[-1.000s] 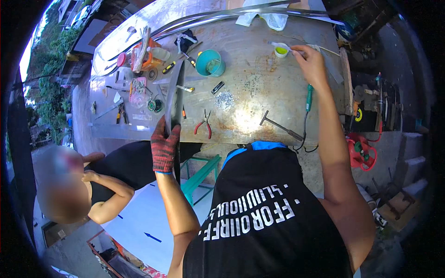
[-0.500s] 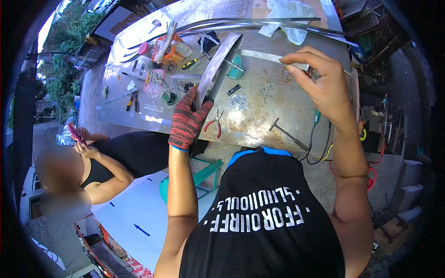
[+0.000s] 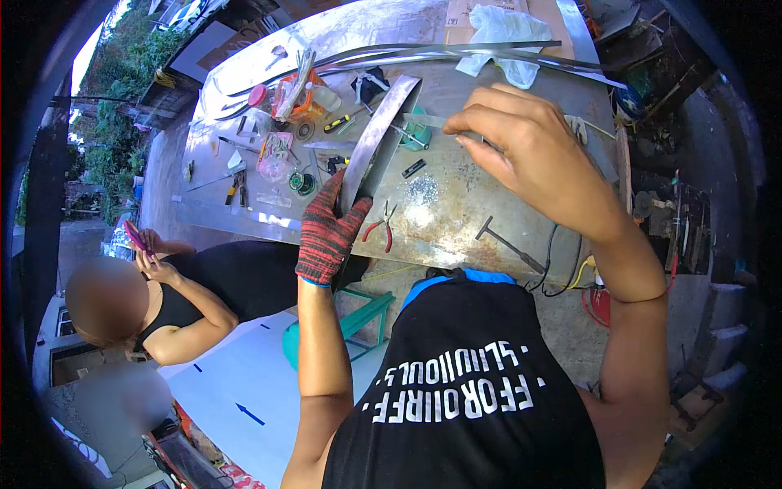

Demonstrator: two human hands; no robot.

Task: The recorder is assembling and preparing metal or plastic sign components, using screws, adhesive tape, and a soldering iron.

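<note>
My left hand (image 3: 330, 232), in a red and black knit glove, is closed round the lower end of a long, curved sheet-metal piece (image 3: 376, 140). The piece tilts up and away over the workbench. My bare right hand (image 3: 525, 143) is pinched at the end of a thin, flat, pale strip (image 3: 429, 121), which runs left toward the metal piece; the fingers cover the rest of it. A thin metal rod (image 3: 410, 135) shows beside the piece, above a teal round container (image 3: 420, 140). Red-handled pliers (image 3: 381, 228) lie just right of the glove.
A hammer (image 3: 509, 244) and a small black bar (image 3: 414, 169) lie on the metal workbench (image 3: 456, 220), near scattered shiny bits (image 3: 421, 189). Tools and an orange container (image 3: 305, 98) crowd the left. Long metal strips (image 3: 440, 49) cross the back. At left, a person (image 3: 195, 293) holds a phone.
My right hand has moved left and nearer, closing on the metal piece, so less of the strip shows. The metal piece's far end has dropped slightly; my left hand keeps its grip.
</note>
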